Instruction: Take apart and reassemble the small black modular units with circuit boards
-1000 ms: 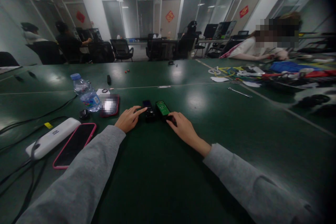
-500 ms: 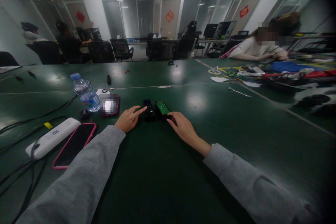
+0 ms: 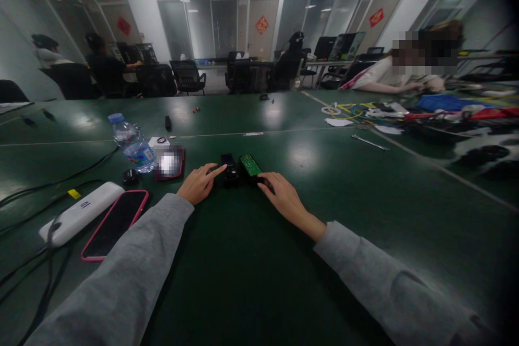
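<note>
1. Head view, state of the work: on the dark green desk (image 3: 365, 211), straight in front of the person, a small black casing (image 3: 230, 171) and a green circuit board (image 3: 250, 164) lie just beside each other with their long sides parallel. The board is bare and is not inside the casing. As far as I can judge, they are two separate pieces. Both lie flat on the desk, nothing is joined and nothing is lifted.

2. The left hand (image 3: 198, 184) rests on the desk at the left of the casing, palm down. The index finger is stretched out and its tip touches the near left side of the casing, while the other fingers are curled in. Its grip is loose and clamps on nothing.

3. The right hand (image 3: 281, 199) comes in low from the right, and its fingertips lie at the near end of the circuit board. I cannot tell whether the grip pinches the board or only presses on it.

4. Both forearms, in grey sleeves (image 3: 133, 281), reach forward and come together toward the two pieces.

5. Well apart on the left are a water bottle (image 3: 132, 143), a white power bank (image 3: 81, 213) and a pink-cased phone (image 3: 115, 224). At the far right a co-worker (image 3: 389, 78) sits away from these hands.
</note>
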The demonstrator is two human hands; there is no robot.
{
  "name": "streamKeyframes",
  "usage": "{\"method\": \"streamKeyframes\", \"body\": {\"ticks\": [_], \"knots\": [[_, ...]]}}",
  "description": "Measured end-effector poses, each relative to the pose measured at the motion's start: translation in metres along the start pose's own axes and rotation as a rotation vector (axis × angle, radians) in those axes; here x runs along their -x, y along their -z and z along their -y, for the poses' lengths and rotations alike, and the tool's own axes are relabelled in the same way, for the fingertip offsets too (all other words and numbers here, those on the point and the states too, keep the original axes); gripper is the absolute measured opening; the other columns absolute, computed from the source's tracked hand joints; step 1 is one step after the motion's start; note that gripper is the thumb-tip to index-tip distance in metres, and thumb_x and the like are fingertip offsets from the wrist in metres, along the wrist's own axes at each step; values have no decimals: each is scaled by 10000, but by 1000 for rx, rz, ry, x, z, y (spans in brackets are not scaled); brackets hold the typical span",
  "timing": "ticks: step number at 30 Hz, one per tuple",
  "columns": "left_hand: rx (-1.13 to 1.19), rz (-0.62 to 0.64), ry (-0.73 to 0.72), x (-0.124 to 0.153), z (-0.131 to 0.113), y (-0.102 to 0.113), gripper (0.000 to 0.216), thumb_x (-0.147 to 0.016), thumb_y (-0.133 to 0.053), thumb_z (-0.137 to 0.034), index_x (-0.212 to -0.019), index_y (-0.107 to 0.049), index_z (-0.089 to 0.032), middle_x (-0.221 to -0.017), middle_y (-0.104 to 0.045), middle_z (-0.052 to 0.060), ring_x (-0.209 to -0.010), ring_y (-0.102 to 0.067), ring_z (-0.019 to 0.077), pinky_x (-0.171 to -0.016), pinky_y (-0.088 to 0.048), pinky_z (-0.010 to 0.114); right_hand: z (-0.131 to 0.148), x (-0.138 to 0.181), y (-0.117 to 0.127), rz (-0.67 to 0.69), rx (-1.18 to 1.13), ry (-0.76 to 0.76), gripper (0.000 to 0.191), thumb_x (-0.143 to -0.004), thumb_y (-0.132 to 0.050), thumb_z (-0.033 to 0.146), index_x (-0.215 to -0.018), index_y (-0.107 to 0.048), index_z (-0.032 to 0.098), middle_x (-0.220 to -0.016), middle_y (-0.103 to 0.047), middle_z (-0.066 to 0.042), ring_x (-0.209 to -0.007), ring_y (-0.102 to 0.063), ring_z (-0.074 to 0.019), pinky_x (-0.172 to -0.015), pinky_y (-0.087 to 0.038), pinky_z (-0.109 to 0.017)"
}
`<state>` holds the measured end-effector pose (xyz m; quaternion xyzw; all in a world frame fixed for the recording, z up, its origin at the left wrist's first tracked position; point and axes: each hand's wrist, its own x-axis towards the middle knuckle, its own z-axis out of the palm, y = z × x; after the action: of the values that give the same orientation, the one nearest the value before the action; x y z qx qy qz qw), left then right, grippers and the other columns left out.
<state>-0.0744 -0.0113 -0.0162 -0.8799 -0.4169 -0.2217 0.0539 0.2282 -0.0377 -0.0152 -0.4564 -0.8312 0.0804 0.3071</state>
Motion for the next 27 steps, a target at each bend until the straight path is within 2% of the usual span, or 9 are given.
{"method": "streamKeyframes", "body": {"ticks": [9, 15, 20, 27], "knots": [[13, -8, 1, 0, 1, -2, 660, -878, -444, -99, -1458, -246, -343, -1312, -472, 87, -1128, -531, 224, -887, -498, 435, -2, 1, -2, -8, -30, -22, 266, -970, -456, 324, -1214, -477, 219, -935, -569, -52, -774, -559, -178, -668, -495, -321], [2, 23, 28, 0, -1, 0, 653, -880, -442, -100, -1460, -250, -331, -1318, -469, 92, -1141, -523, 226, -899, -491, 438, 0, 1, 0, -25, -18, -16, 382, -970, -451, 319, -1343, -398, 252, -931, -571, -44, -776, -556, -182, -669, -492, -322], [13, -2, 8, 1, -1, 0, 650, -881, -443, -102, -1458, -250, -333, -1315, -472, 91, -1145, -523, 226, -895, -493, 437, 3, 0, 1, -6, 4, 3, 311, -976, -441, 290, -1284, -477, 265, -979, -575, -44, -856, -554, -190, -706, -485, -331], [-1, 25, 26, 0, -1, 1, 644, -886, -437, -110, -1462, -247, -328, -1321, -466, 93, -1139, -525, 226, -898, -489, 427, 4, 0, 2, -12, 32, 0, 303, -974, -439, 291, -1269, -495, 249, -984, -580, -54, -857, -553, -192, -691, -479, -320]]}}
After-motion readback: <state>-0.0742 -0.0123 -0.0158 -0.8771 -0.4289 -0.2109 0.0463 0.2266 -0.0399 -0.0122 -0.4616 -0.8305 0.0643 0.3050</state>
